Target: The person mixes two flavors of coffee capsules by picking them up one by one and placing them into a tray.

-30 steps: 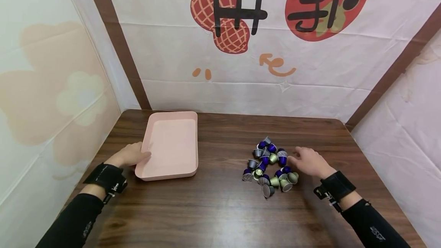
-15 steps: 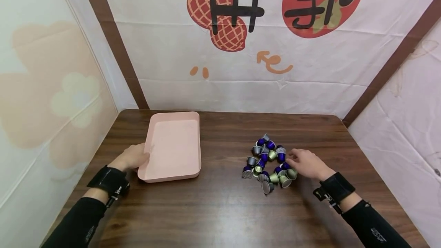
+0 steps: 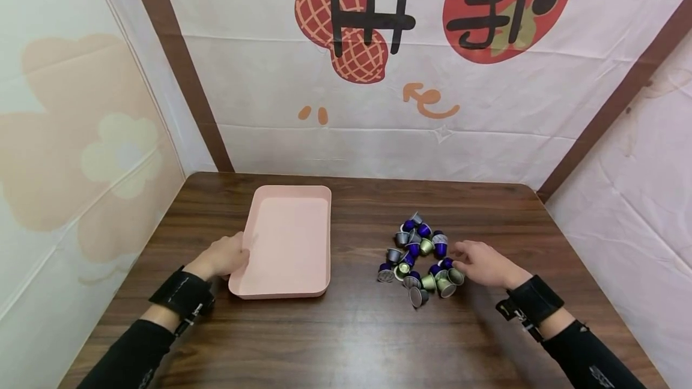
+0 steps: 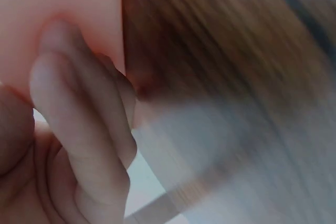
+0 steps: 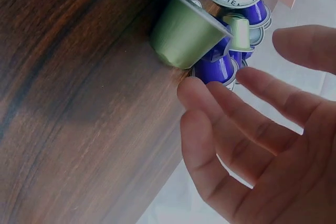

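My left hand [image 3: 223,258] grips the left side of a pale pink rectangular tray [image 3: 288,242], thumb over the rim. In the left wrist view the fingers [image 4: 79,114] lie against the tray's pink underside. My right hand [image 3: 483,264] is at the right edge of a loose cluster of coffee capsules, its fingers spread and slightly bent, holding nothing. The right wrist view shows a light green capsule [image 5: 189,32] and a blue capsule [image 5: 215,71] just beyond the fingertips. Silver-grey capsules, such as the grey capsule [image 3: 418,297], lie among the blue and green ones.
The dark wooden table [image 3: 346,341] has rounded far corners. A white printed cloth [image 3: 259,95] hangs behind it, with more cloth at both sides. Bare tabletop separates the tray from the capsules.
The tray has moved right and a little nearer, together with my left hand. My right hand has shifted slightly nearer beside the capsules, which stay in place.
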The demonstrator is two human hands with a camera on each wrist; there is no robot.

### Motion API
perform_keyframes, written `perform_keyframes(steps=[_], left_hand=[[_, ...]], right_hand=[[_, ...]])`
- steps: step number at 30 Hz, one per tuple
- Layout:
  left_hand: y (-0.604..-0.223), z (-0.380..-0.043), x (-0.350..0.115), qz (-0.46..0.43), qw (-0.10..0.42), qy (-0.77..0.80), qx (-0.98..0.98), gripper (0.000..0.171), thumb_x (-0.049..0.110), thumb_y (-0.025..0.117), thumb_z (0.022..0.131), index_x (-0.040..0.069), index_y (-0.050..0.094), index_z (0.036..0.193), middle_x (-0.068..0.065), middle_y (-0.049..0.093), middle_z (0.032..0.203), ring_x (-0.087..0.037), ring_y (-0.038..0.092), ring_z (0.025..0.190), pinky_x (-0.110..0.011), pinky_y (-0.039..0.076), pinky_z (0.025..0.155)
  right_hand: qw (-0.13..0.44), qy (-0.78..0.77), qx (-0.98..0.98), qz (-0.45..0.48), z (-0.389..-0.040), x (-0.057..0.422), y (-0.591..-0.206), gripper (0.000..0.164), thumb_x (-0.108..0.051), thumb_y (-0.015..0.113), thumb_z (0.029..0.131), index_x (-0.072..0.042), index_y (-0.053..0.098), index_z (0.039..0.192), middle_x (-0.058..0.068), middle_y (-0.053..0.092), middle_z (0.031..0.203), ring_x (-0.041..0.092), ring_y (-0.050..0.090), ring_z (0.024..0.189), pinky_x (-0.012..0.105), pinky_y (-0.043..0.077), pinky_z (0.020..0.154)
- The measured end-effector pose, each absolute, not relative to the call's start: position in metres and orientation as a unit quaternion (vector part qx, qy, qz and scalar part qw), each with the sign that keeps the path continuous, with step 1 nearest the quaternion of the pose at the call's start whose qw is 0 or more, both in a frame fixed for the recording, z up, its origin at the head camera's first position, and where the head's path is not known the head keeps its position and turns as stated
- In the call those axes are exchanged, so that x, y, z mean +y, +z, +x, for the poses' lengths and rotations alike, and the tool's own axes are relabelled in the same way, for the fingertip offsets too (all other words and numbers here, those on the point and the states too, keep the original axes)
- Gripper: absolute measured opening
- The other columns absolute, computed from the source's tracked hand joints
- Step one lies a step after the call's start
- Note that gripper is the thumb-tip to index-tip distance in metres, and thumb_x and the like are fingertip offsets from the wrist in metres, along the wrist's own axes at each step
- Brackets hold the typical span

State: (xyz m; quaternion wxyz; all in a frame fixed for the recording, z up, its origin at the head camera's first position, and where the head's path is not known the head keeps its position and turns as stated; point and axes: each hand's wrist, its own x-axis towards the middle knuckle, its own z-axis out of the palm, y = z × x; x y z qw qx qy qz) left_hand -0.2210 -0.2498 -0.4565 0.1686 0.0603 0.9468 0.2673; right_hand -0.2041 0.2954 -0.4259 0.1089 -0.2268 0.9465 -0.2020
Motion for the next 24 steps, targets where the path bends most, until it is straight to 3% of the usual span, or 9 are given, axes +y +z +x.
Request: perform_keyframes(steps=[7, 15, 24], left_hand=[[-0.454, -0.217, -0.233, 0.071, 0.185, 0.273, 0.941, 0.035, 0.012, 0.043, 0.092, -0.011, 0.041, 0.119, -0.011, 0.054, 0.071, -0.019, 0.055, 0.049, -0.03, 0.046, 0.042], [-0.459, -0.21, -0.219, 0.082, 0.211, 0.32, 0.92, 0.031, 0.016, 0.047, 0.095, -0.004, 0.046, 0.12, -0.008, 0.056, 0.06, -0.016, 0.052, 0.043, -0.028, 0.041, 0.04], [-0.454, -0.218, -0.187, 0.104, 0.198, 0.319, 0.921, 0.017, 0.022, 0.053, 0.094, 0.005, 0.059, 0.094, -0.005, 0.056, 0.052, -0.014, 0.054, 0.041, -0.028, 0.044, 0.04]], right_hand=[[0.108, -0.193, 0.941, -0.254, -0.204, 0.3, -0.433, 0.025, -0.005, 0.06, 0.088, -0.002, 0.062, 0.112, 0.009, 0.062, 0.107, 0.022, 0.062, 0.089, 0.036, 0.05, 0.072], [0.113, -0.205, 0.932, -0.276, -0.202, 0.299, -0.445, 0.028, -0.006, 0.063, 0.086, -0.002, 0.062, 0.113, 0.01, 0.062, 0.108, 0.012, 0.059, 0.082, 0.029, 0.049, 0.067], [0.126, -0.196, 0.946, -0.227, -0.205, 0.303, -0.441, 0.028, -0.012, 0.067, 0.085, -0.004, 0.06, 0.112, 0.009, 0.063, 0.105, 0.02, 0.063, 0.087, 0.034, 0.051, 0.069]])
